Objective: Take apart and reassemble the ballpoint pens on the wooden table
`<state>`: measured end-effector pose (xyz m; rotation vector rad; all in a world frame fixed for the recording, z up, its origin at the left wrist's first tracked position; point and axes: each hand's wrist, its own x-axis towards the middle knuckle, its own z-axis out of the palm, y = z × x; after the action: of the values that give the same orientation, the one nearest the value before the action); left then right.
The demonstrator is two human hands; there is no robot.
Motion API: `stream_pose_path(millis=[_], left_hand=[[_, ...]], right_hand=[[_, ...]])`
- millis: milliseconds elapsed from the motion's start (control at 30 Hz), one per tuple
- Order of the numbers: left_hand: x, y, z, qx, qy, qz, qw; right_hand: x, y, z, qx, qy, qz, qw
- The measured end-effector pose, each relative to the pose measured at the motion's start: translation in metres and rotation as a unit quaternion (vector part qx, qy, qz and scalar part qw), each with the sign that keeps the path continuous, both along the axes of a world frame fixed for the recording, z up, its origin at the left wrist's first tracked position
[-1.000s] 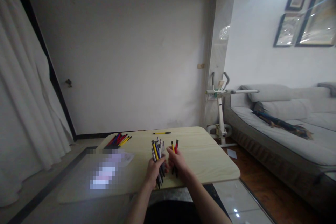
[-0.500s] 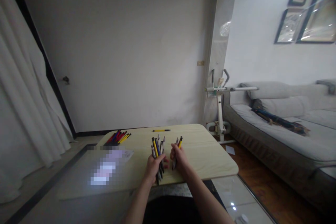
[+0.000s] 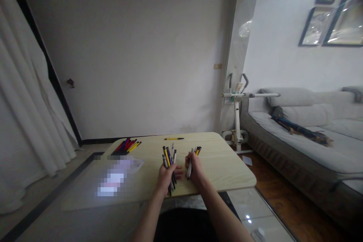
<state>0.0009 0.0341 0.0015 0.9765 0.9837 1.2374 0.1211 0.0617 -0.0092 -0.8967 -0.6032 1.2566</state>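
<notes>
I held a mixed bundle of pens (image 3: 166, 154) in my left hand (image 3: 165, 177), over the worktop's (image 3: 221, 166) near side. My right hand (image 3: 195, 166), just beside it, was closed around a smaller bunch (image 3: 197, 151). Beyond lay a lone yellow pen (image 3: 174, 138); at the far left, a pile of coloured pens (image 3: 127, 146).

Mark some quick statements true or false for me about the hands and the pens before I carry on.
1. The left hand holds a bundle of pens. True.
2. The right hand is empty. False: it holds several pens too.
3. A single yellow pen lies near the far edge of the table. True.
4. The red pens lie at the table's right end. False: they lie toward its far left corner.
</notes>
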Motion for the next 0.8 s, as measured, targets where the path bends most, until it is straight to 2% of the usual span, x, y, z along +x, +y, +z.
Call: stream_pose_path(millis=[67,200,333,467,633,733,800], left_hand=[[-0.001,0.001,-0.001,0.002,0.0,0.007,1.0],[-0.001,0.002,-0.001,0.018,0.032,0.031,0.999],[0.001,0.003,-0.001,0.019,0.042,0.01,0.999],[0.002,0.003,-0.003,0.022,0.038,0.021,0.999],[0.003,0.005,-0.008,0.031,-0.005,0.036,0.999],[0.002,0.004,-0.009,0.014,-0.024,0.017,0.999],[0.002,0.003,-0.007,0.006,-0.023,0.004,1.0]], right_hand=[[0.0,-0.001,0.001,0.025,-0.006,-0.005,1.0],[-0.004,-0.004,0.001,0.072,-0.107,0.051,0.99],[-0.005,-0.006,0.001,0.051,-0.161,0.081,0.982],[-0.002,-0.006,-0.002,0.025,-0.092,0.074,0.993],[0.003,0.002,-0.006,-0.021,-0.009,0.004,1.0],[0.006,0.006,-0.004,-0.004,0.039,-0.031,0.999],[0.007,0.005,-0.002,0.011,0.057,-0.019,0.998]])
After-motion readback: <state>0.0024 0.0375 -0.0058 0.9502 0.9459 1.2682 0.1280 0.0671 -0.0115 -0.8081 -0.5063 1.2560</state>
